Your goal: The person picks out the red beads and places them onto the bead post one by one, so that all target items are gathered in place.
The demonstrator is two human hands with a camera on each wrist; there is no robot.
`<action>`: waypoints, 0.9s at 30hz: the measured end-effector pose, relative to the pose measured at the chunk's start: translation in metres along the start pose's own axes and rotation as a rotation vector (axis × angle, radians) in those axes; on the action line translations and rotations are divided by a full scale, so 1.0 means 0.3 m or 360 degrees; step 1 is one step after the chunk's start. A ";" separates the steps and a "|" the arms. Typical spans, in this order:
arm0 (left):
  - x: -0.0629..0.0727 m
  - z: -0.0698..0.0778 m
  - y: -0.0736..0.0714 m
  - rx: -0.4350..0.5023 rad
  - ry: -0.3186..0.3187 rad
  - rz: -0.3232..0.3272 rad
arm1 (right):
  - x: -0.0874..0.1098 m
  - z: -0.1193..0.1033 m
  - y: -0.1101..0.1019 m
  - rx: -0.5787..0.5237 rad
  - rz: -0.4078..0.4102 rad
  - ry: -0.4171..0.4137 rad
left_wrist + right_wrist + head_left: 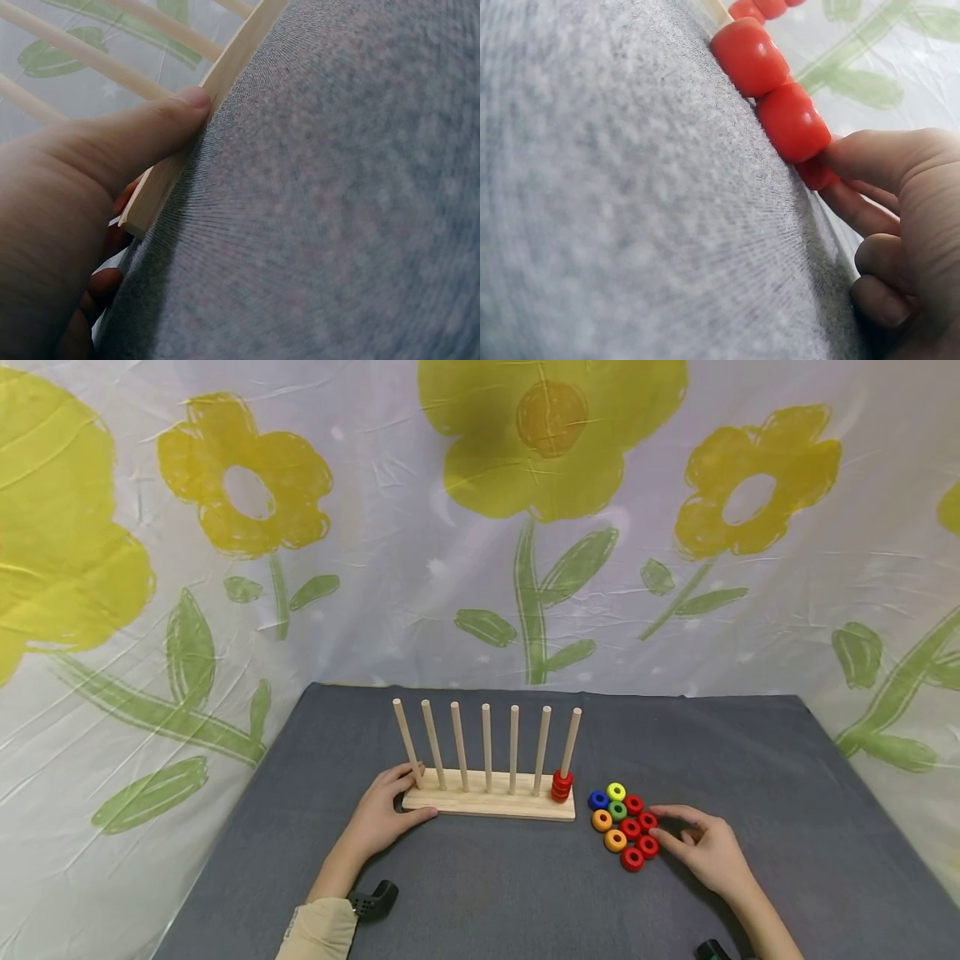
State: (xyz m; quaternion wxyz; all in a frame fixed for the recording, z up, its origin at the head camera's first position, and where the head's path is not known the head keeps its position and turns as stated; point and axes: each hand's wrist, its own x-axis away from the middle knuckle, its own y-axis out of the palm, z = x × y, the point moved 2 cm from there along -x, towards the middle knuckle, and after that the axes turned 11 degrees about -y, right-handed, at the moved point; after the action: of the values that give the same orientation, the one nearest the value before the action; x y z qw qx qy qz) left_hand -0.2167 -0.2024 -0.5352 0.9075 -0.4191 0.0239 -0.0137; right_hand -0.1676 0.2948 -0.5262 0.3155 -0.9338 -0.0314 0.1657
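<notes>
A wooden peg stand [487,806] with a row of upright pegs stands on the table, and a short stack of red rings [562,786] sits on its rightmost peg. My left hand [378,814] grips the stand's left end, thumb along the front edge, the other fingers behind. The thumb [161,124] presses the base in the left wrist view. To the right, my right hand [705,852] pinches a red ring [647,822] at the edge of a loose group, between thumb and forefinger. In the right wrist view that ring [817,176] is partly hidden behind another red ring [793,124].
Beside the pinched ring lie several other red rings [632,859], orange rings [615,840], a blue ring [598,800], a green ring [617,811] and a yellow ring [616,791]. A dark grey cloth [510,893] covers the table. Behind hangs a flowered curtain [390,568].
</notes>
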 end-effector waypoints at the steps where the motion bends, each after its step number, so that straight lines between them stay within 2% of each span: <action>1: 0.000 0.000 0.000 -0.0001 0.0002 0.0001 | -0.001 0.000 0.000 0.0007 -0.0002 -0.0008; 27: -0.002 -0.004 0.002 -0.0013 -0.0005 -0.0001 | 0.002 0.004 0.004 0.0052 0.0005 -0.0033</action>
State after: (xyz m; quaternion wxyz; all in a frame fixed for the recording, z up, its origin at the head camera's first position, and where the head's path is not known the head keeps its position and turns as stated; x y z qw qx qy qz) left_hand -0.2174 -0.2028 -0.5363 0.9058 -0.4229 0.0224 -0.0133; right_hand -0.1675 0.2947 -0.5279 0.3300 -0.9269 -0.0304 0.1763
